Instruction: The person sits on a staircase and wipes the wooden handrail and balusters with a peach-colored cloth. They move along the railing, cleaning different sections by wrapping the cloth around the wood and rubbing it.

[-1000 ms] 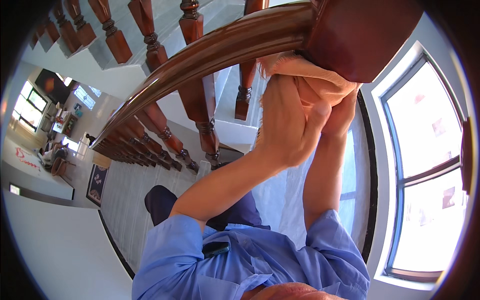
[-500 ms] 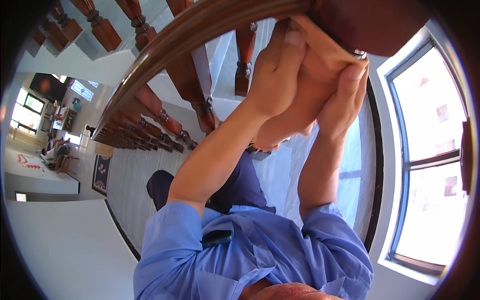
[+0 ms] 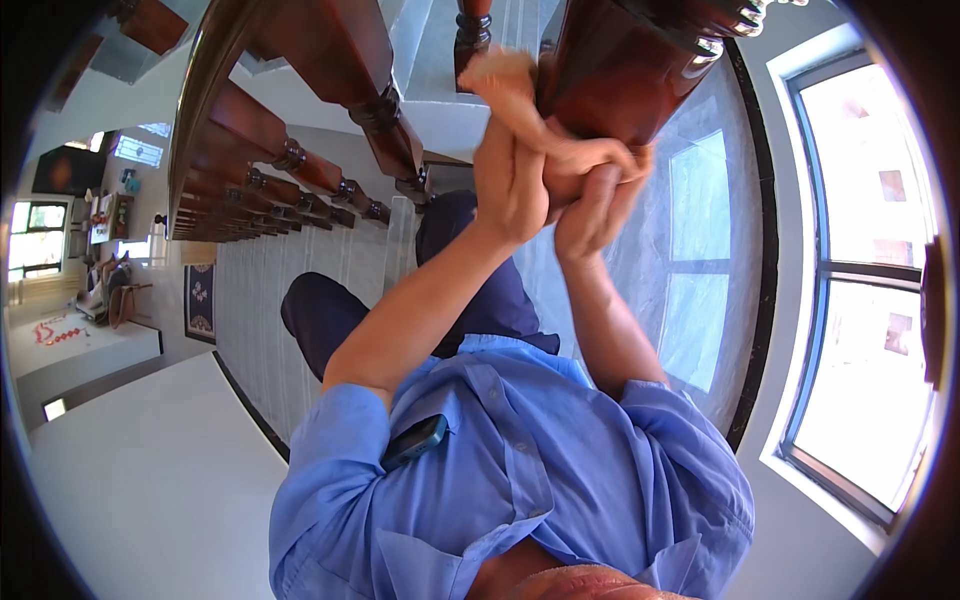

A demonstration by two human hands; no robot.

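Observation:
A tan cloth (image 3: 590,152) is bunched against the lower part of a thick, glossy red-brown wooden post (image 3: 620,85). My left hand (image 3: 512,185) grips the cloth on the post's left side, and a loose end flares out beyond that hand. On the near side of the post, my right hand (image 3: 600,205) has its fingers closed on the cloth, thumb pressed on top. The two hands are close together. The loose end of the cloth is smeared by motion, and the far side of the post is hidden.
A curved wooden handrail (image 3: 195,110) with several turned balusters (image 3: 375,110) runs down the left. Pale stone steps and a grey floor (image 3: 690,320) lie beneath. A framed window (image 3: 860,270) is at right, a white wall surface (image 3: 150,450) at lower left.
Both hands and the cloth have moved lower on the post and nearer to me. The view has shifted, so the handrail now sits farther left and more of the post shows.

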